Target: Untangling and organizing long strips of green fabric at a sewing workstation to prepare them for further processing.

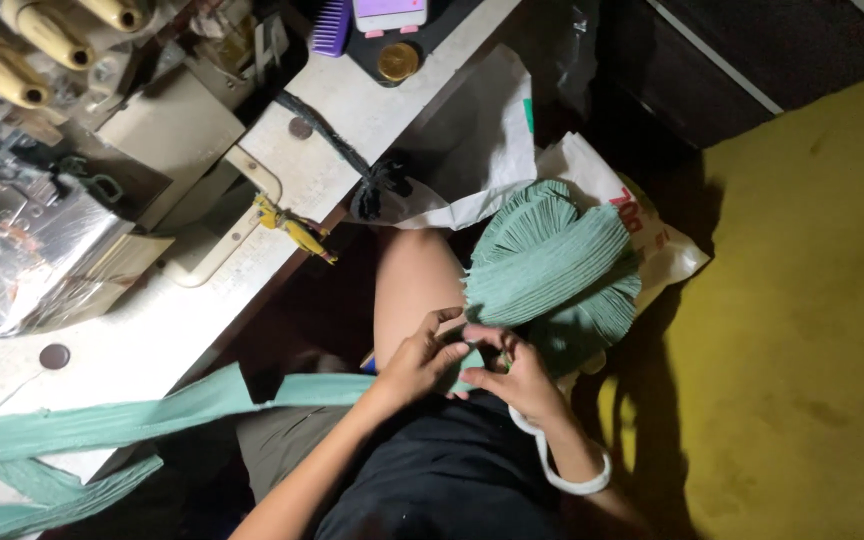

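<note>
The person sits close against the front edge of a pale worktable [282, 215], whose long border runs diagonally from the lower left up toward the top centre. Between that edge and the person's lap lies a narrow dark gap; to the right the floor opens into a broad stretch of mustard-yellow carpet [802, 330], the only wide free room in view.

Both hands meet over the bare knee. The left hand [420, 362] has its fingers curled and pinched on a green ribbed fabric strip [152, 415], and the right hand [517, 372] closes thumb and fingers on the same strip just beside it, the two hands nearly touching. A white band [562, 478] loops around the right wrist.

The strip is a soft, matte, sea-green knit with fine lengthwise ribs. It runs flat and ribbon-like from the hands leftward across the lap and onto the table's lower corner, where more of it lies in folds. Just beyond the hands, a thick bundle of folded green strips [552, 265] rests in an open white plastic bag [652, 240] on the floor, its layered edges showing like pages.

On the table stands a beige sewing machine [102, 170] with crinkled silver foil on its front, yellowish thread cones behind it and a yellow clip at the table edge.
</note>
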